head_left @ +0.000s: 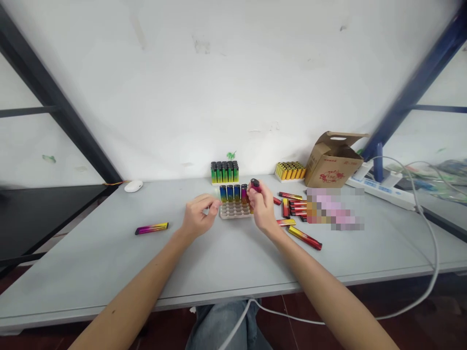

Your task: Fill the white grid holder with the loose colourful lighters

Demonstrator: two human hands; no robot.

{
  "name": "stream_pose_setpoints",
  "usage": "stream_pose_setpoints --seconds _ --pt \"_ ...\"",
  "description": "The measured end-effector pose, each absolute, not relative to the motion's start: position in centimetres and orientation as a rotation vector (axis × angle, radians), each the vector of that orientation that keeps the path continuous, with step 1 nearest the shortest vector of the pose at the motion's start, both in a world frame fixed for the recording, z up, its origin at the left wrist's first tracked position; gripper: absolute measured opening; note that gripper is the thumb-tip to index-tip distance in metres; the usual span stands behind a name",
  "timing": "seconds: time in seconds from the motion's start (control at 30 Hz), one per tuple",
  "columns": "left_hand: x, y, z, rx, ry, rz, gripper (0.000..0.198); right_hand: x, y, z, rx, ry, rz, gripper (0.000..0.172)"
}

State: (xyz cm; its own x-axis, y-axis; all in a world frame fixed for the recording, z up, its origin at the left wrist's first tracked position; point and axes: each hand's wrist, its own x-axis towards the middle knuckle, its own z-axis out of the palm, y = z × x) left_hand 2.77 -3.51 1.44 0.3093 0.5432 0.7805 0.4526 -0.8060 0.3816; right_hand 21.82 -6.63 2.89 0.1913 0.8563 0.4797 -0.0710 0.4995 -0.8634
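Note:
In front of me sits a pale tray with round holes. Blue-and-gold lighters stand upright along its back row, with a purple-and-gold lighter at their right end. My right hand is closed around another purple lighter, black top upward, at the tray's right end. My left hand has its fingers curled together at the tray's left edge. Whether anything is between those fingertips is hidden. One purple-and-yellow lighter lies flat to the left.
Red-and-gold lighters lie loose and piled at right beside a blurred pink patch. Against the wall stand a green lighter block, a yellow lighter block and an opened cardboard box. A power strip and white cable lie rightward.

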Motion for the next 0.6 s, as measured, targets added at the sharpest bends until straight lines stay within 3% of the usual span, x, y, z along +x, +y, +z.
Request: stream_pose_setpoints --seconds 0.1,0.2,0.6 --pt "2.9 -3.3 1.0 2.420 1.005 1.503 0.048 22.0 -6.5 4.1 -0.655 -0.934 1.170 0.039" --pt "3.1 -3.3 0.7 2.392 0.982 1.501 0.047 22.8 -6.4 5.1 -0.596 -0.795 1.317 0.049" --pt "3.8 -3.8 0.9 2.346 0.987 1.424 0.048 26.6 -6.5 6.6 -0.491 -0.837 1.358 0.038"
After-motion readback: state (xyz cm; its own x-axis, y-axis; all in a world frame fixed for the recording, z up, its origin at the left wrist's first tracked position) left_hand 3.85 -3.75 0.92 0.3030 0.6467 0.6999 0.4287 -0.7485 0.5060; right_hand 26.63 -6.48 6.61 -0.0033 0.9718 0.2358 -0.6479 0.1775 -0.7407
